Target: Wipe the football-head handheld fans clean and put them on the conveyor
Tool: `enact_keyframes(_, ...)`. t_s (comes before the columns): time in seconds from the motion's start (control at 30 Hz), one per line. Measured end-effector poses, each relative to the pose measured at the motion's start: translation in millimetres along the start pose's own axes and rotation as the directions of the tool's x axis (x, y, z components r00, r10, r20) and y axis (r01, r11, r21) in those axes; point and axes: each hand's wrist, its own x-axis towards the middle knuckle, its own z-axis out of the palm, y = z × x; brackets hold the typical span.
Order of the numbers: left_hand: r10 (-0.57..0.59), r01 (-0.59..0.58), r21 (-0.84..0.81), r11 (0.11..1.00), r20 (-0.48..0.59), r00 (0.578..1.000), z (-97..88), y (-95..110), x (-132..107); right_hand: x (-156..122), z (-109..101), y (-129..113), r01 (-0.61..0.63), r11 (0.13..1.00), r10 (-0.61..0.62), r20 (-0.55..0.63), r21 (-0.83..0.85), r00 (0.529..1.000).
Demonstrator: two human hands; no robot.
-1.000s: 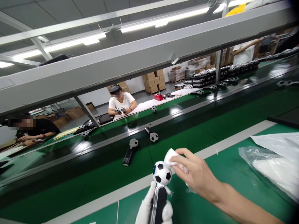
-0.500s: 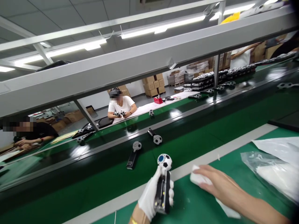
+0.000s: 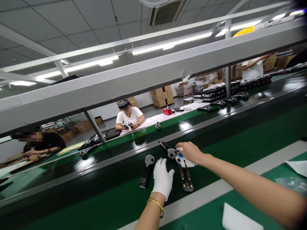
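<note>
My left hand [image 3: 163, 177], in a white glove, reaches over the green belt with its fingers apart and nothing in it. Just right of it lies a device with a soccer-ball head and black handle [image 3: 185, 177], with a blue disc on the ball and yellow spots on the handle. My bare right hand [image 3: 192, 152] is at that ball, its fingers closed on a white cloth [image 3: 191, 163] that shows partly beneath the palm. Another such device [image 3: 145, 175] lies left of my gloved hand. A third one [image 3: 165, 147] lies behind, its ball beside my right fingers.
The green belt [image 3: 96, 191] runs across in front of me, with a pale rail [image 3: 206, 193] along its near edge. A white sheet [image 3: 240, 218] and a clear plastic bag [image 3: 291, 185] lie on the near bench. A co-worker [image 3: 130, 116] sits across, holding similar devices. A grey beam [image 3: 120, 83] crosses above.
My left hand has let go of the device, which now lies on the belt. My right hand has moved from the bench, forward and left, to its ball. The view has tilted up slightly.
</note>
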Motion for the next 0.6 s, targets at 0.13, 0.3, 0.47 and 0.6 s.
enact_keyframes(0.13,-0.160,0.185,0.229,0.956,-0.123,0.979,-39.8,-44,17,53,34,-7,-0.067,0.991,0.080,0.112,-0.115,0.990)
enact_keyframes(0.3,-0.335,0.338,0.109,0.935,-0.039,0.941,-49.9,-69,23,75,65,-7,-0.102,0.958,0.170,0.246,-0.268,0.954)
enact_keyframes(0.47,-0.293,0.316,-0.315,0.895,0.119,0.949,-58.7,-44,-8,84,75,-4,-0.086,0.931,0.203,0.308,-0.356,0.929)
enact_keyframes(0.6,-0.250,0.281,-0.491,0.825,0.129,0.959,-75.4,-26,-51,87,76,-5,-0.093,0.928,0.214,0.314,-0.361,0.925)
